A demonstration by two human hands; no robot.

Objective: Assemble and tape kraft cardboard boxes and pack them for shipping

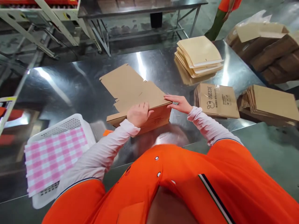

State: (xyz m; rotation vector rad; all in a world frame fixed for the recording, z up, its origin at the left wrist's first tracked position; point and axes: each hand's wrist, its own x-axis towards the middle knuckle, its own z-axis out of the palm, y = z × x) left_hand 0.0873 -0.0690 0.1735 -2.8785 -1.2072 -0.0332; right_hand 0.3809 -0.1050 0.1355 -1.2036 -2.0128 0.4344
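A brown cardboard box, partly folded, stands on the metal table in front of me, with its large lid flap spread away toward the far side. My left hand lies over the box's near top edge, thumb pointing right, fingers bent around the cardboard. At the box's right corner is my right hand, its fingers stretched and somewhat apart, fingertips touching the edge. The inside of the box is hidden by the near panel and my left hand.
Left of me sits a white basket with pink checked cloth. To the right are a printed box, stacked cardboard sheets and a cream stack. A person stands beyond, near large cartons.
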